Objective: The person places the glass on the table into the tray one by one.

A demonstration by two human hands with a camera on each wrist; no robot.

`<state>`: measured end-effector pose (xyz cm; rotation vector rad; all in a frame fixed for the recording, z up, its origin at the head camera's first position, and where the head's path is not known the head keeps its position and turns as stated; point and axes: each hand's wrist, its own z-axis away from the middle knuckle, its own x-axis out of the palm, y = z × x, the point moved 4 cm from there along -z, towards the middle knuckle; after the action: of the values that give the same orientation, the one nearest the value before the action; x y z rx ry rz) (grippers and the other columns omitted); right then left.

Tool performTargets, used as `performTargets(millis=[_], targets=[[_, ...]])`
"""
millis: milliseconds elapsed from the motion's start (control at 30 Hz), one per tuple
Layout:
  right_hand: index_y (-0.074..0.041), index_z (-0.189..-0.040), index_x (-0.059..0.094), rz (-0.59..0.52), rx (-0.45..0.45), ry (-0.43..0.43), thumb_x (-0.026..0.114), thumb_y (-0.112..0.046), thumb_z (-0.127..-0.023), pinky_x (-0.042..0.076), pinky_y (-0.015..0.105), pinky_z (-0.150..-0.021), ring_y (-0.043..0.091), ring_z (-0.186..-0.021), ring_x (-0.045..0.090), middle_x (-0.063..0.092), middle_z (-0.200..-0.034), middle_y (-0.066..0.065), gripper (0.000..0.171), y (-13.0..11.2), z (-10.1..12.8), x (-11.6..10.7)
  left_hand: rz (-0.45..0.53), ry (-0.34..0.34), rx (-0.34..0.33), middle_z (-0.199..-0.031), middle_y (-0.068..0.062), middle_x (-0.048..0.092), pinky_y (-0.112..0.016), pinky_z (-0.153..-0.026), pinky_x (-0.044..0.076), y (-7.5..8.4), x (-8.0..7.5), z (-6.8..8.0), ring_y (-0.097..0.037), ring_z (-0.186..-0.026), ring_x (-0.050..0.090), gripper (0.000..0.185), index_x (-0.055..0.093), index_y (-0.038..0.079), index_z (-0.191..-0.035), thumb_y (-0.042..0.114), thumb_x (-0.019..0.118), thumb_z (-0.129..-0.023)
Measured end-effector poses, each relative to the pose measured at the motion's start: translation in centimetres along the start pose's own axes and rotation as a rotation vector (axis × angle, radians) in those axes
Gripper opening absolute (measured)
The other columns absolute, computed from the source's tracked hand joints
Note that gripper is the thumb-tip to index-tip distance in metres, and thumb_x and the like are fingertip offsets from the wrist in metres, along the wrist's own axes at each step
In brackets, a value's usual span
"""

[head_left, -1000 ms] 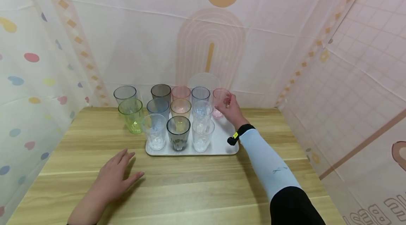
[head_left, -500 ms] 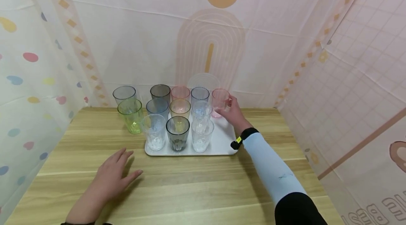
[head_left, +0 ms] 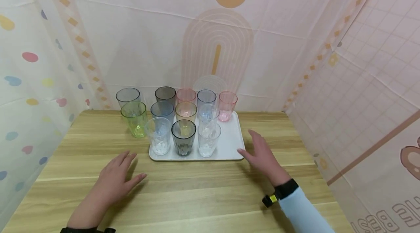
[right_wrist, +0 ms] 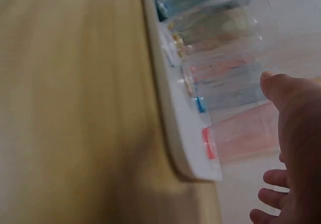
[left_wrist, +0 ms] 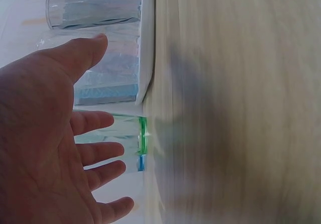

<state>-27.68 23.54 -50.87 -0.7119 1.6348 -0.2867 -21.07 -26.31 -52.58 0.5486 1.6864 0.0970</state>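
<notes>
A white tray (head_left: 231,142) on the wooden table (head_left: 197,193) carries several tinted plastic cups, with a pink cup (head_left: 227,105) at its back right corner. My right hand (head_left: 262,156) hovers open with spread fingers just right of the tray's front right corner, holding nothing. My left hand (head_left: 115,176) lies flat and open on the table in front of the tray's left end. The left wrist view shows that hand (left_wrist: 55,148) open near the tray edge (left_wrist: 146,58). In the right wrist view the right hand (right_wrist: 293,148) is open beside the tray (right_wrist: 175,118).
A green cup (head_left: 135,119) and a grey cup (head_left: 128,97) stand on the table left of the tray. Patterned fabric walls close in the table at the back and on both sides.
My right hand let go of the pink cup at the tray's back right corner and drew back toward me, to the table beside the tray's front right corner. The left hand stayed put.
</notes>
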Motion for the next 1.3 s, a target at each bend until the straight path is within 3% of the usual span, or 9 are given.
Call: performTargets(millis=[267, 400, 533, 633, 733, 867, 967, 1133, 1300], targets=[[0.003, -0.169, 0.036, 0.154, -0.054, 0.022, 0.078, -0.049, -0.103, 0.032, 0.068, -0.128, 0.047, -0.161, 0.035, 0.037, -0.174, 0.026, 0.094, 0.0, 6.2, 0.6, -0.005, -0.003, -0.008, -0.161, -0.044, 0.04, -0.088, -0.107, 0.038, -0.5, 0.1, 0.0, -0.069, -0.14, 0.043, 0.09, 0.048, -0.008, -0.158, 0.053, 0.08, -0.1], [0.004, -0.167, 0.041, 0.22, -0.105, 0.057, 0.08, -0.05, -0.101, 0.035, 0.068, -0.126, 0.047, -0.158, 0.039, 0.041, -0.172, 0.026, 0.093, 0.2, 7.6, 1.1, -0.007, 0.013, 0.001, -0.161, -0.042, 0.04, -0.088, -0.107, 0.037, -0.6, 0.2, 0.2, -0.067, -0.141, 0.043, 0.091, 0.048, -0.008, -0.158, 0.053, 0.081, -0.1], [0.001, -0.166, 0.043, 0.243, -0.102, 0.08, 0.079, -0.051, -0.101, 0.038, 0.067, -0.125, 0.046, -0.157, 0.042, 0.045, -0.17, 0.025, 0.091, 0.9, 8.5, 1.5, -0.003, 0.011, 0.0, -0.162, -0.042, 0.039, -0.087, -0.108, 0.037, -0.7, 0.4, 0.1, -0.067, -0.142, 0.042, 0.09, 0.047, -0.008, -0.159, 0.052, 0.08, -0.1], [0.001, -0.166, 0.043, 0.236, -0.096, 0.09, 0.078, -0.053, -0.101, 0.039, 0.068, -0.124, 0.046, -0.156, 0.043, 0.045, -0.169, 0.025, 0.092, 1.2, 9.0, 1.7, 0.068, 0.039, 0.006, -0.16, -0.042, 0.043, -0.086, -0.109, 0.037, -1.2, 0.3, -0.4, -0.066, -0.141, 0.044, 0.085, 0.049, -0.009, -0.157, 0.045, 0.082, -0.101], [0.004, -0.165, 0.044, 0.223, -0.115, 0.112, 0.08, -0.05, -0.101, 0.04, 0.068, -0.123, 0.047, -0.154, 0.045, 0.047, -0.168, 0.026, 0.091, 1.1, 9.2, 1.8, 0.197, 0.074, -0.038, -0.16, -0.042, 0.044, -0.084, -0.111, 0.036, -2.6, -0.4, -1.9, -0.066, -0.142, 0.043, 0.078, 0.047, -0.009, -0.158, 0.041, 0.077, -0.105], [0.005, -0.166, 0.041, 0.205, -0.115, 0.129, 0.081, -0.048, -0.101, 0.04, 0.069, -0.123, 0.048, -0.154, 0.045, 0.046, -0.169, 0.026, 0.092, 0.8, 9.2, 1.8, 0.381, 0.127, -0.194, -0.166, -0.038, 0.039, -0.081, -0.115, 0.036, -5.2, -1.1, -5.3, -0.063, -0.148, 0.04, 0.083, 0.037, -0.005, -0.167, 0.049, 0.066, -0.111], [0.005, -0.167, 0.039, 0.188, -0.095, 0.123, 0.08, -0.048, -0.101, 0.039, 0.069, -0.123, 0.049, -0.154, 0.044, 0.044, -0.17, 0.026, 0.094, 0.6, 9.3, 1.8, 0.487, 0.197, -0.273, -0.17, -0.035, 0.035, -0.076, -0.119, 0.037, -6.7, -1.2, -8.1, -0.058, -0.151, 0.04, 0.094, 0.028, -0.001, -0.172, 0.055, 0.068, -0.108], [0.004, -0.168, 0.036, 0.176, -0.068, 0.109, 0.081, -0.049, -0.101, 0.039, 0.067, -0.124, 0.047, -0.155, 0.043, 0.042, -0.171, 0.026, 0.097, 0.3, 9.6, 1.9, 0.572, 0.3, -0.25, -0.171, -0.031, 0.03, -0.071, -0.122, 0.038, -7.6, -1.4, -11.7, -0.054, -0.152, 0.039, 0.106, 0.02, 0.001, -0.174, 0.052, 0.078, -0.102], [0.004, -0.168, 0.036, 0.173, -0.07, 0.116, 0.081, -0.05, -0.101, 0.038, 0.066, -0.125, 0.046, -0.156, 0.043, 0.043, -0.171, 0.025, 0.097, 0.0, 9.8, 1.9, 0.619, 0.329, -0.253, -0.168, -0.028, 0.035, -0.069, -0.123, 0.039, -8.0, -1.4, -13.1, -0.052, -0.152, 0.04, 0.103, 0.024, 0.004, -0.174, 0.051, 0.08, -0.101]])
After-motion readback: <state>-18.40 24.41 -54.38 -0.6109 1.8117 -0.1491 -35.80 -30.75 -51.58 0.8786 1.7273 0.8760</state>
